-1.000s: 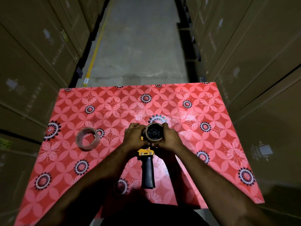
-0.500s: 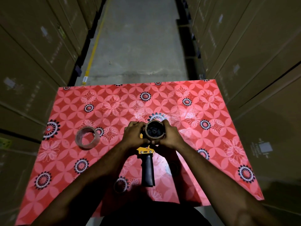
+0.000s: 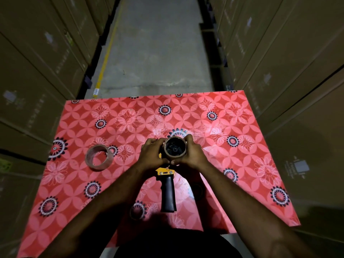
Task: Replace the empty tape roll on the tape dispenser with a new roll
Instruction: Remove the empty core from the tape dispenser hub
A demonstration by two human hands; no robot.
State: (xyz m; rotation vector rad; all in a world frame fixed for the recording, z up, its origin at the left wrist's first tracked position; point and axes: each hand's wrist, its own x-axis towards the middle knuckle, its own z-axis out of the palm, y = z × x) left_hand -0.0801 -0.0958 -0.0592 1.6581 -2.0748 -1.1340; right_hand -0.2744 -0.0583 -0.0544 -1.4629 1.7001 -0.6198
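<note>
Red patterned cloth covers the bench [image 3: 242, 164], which stands in an aisle between stacked cardboard cartons [image 3: 37, 71]. Your tape dispenser [image 3: 168, 190] lies at the bench's centre, black handle toward you, yellow frame just above it, hub end away from you. On that hub sits the empty tape roll [image 3: 175, 147], a bare brown cardboard ring with the black hub visible through its opening. The new roll [image 3: 99, 157] lies flat on the cloth to your left, well apart from the dispenser and untouched. Your left hand [image 3: 151, 154] curls round the left side of the empty ring and your right hand [image 3: 193, 155] curls round its right side, each grip closed on the cardboard rim with thumbs at the near edge; both forearms converge on it from below. Judgement: the core is light and thin-walled, so it will crush or go oval if squeezed hard; hold it by opposite edges and draw it straight off along the hub axis. The dispenser may shift when pulled, since neither hand steadies the handle. The new roll will be heavier and stiffer; take it by its outer face.
</note>
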